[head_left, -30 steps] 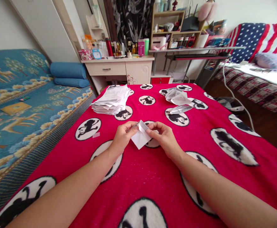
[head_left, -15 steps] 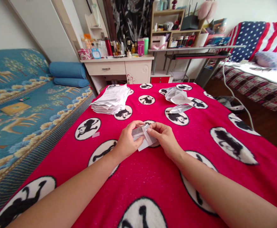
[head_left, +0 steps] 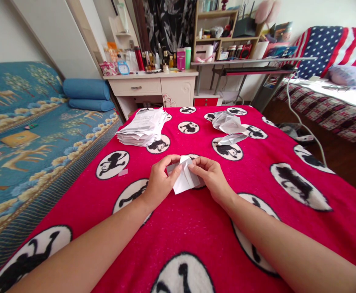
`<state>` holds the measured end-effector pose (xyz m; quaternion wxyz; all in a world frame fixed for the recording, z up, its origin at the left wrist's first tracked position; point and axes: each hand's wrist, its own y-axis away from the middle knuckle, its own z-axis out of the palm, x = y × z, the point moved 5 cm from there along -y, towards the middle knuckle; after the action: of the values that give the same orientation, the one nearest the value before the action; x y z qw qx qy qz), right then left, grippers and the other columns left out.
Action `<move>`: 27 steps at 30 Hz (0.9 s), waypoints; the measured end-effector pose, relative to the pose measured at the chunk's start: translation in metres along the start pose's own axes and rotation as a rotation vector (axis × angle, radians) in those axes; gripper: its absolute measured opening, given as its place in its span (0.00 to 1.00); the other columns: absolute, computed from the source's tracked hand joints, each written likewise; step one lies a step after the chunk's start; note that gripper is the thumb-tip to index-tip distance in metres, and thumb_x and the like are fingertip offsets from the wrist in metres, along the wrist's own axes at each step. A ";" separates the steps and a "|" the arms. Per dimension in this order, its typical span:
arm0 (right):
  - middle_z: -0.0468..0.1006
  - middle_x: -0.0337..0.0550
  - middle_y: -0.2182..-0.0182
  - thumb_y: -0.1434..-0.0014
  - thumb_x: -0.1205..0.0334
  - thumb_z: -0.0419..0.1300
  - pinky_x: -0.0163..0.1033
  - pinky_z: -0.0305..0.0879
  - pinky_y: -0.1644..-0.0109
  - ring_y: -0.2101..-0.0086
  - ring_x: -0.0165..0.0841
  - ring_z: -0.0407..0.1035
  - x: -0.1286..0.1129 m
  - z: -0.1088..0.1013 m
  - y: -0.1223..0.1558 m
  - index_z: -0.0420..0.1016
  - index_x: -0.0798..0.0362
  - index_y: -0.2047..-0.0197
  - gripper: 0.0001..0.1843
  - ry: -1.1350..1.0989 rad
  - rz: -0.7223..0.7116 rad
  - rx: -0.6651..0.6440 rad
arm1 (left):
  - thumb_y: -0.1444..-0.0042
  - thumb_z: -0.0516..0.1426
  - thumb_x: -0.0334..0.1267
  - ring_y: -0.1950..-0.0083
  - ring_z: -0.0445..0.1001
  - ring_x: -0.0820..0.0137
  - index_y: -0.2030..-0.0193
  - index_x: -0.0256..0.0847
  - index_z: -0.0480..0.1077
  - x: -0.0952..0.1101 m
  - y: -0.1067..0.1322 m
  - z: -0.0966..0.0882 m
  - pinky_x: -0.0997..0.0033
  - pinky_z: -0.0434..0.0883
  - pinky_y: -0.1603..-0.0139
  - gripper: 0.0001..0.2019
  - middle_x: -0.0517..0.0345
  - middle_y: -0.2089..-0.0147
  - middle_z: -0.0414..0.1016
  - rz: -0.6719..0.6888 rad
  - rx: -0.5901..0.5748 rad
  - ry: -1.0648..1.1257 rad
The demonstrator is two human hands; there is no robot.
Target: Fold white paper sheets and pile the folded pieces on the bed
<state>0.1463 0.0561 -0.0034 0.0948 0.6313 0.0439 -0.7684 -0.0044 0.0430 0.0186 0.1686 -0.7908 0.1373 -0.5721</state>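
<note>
Clearly creased paper [head_left: 183, 183], white, folded, angular

The left hand [head_left: 161, 178] and right hand [head_left: 210, 174] pinch 1 folded paper [head_left: 184, 181] above the red cloth [head_left: 178, 228]. Farther off, a sheet stack [head_left: 143, 128] lies left, folded pieces [head_left: 228, 123] right.

Mid-frame, a paper [head_left: 184, 182] sits between left hand [head_left: 161, 176] and right hand [head_left: 210, 176], over the cloth [head_left: 184, 228]. Behind it on the cloth, a stack [head_left: 141, 129] lies upper left, folded pieces [head_left: 227, 123] upper right.
</note>
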 end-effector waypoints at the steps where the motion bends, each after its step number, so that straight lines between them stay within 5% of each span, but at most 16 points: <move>1: 0.71 0.35 0.81 0.54 0.50 0.68 0.33 0.52 0.78 0.80 0.26 0.60 0.000 0.000 0.000 0.69 0.53 0.72 0.17 0.011 -0.011 0.002 | 0.46 0.60 0.36 0.56 0.75 0.65 0.56 0.40 0.75 0.000 0.000 0.000 0.70 0.68 0.52 0.11 0.53 0.58 0.78 0.001 0.006 -0.003; 13: 0.71 0.36 0.82 0.56 0.49 0.69 0.33 0.46 0.80 0.83 0.25 0.57 0.000 0.001 -0.005 0.68 0.52 0.74 0.18 0.140 -0.051 0.028 | 0.48 0.61 0.36 0.61 0.75 0.67 0.59 0.42 0.77 0.007 0.003 0.001 0.72 0.69 0.55 0.09 0.55 0.61 0.79 0.039 0.034 0.007; 18: 0.68 0.33 0.83 0.55 0.51 0.68 0.32 0.44 0.80 0.83 0.24 0.54 0.001 -0.001 -0.004 0.68 0.52 0.75 0.16 0.087 -0.037 0.026 | 0.45 0.58 0.32 0.59 0.75 0.68 0.60 0.42 0.78 0.016 0.003 0.006 0.72 0.69 0.55 0.08 0.54 0.61 0.78 0.172 -0.077 -0.053; 27: 0.67 0.35 0.82 0.49 0.47 0.63 0.34 0.50 0.77 0.80 0.26 0.57 -0.001 -0.004 -0.003 0.70 0.53 0.76 0.17 0.034 -0.049 0.022 | 0.47 0.61 0.35 0.60 0.74 0.67 0.58 0.40 0.77 0.023 0.006 0.009 0.71 0.69 0.57 0.10 0.51 0.61 0.77 0.211 -0.144 -0.117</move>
<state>0.1494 0.0598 -0.0037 0.0683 0.6442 0.0526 -0.7600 0.0114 0.0289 0.0327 0.1782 -0.8140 0.2504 -0.4929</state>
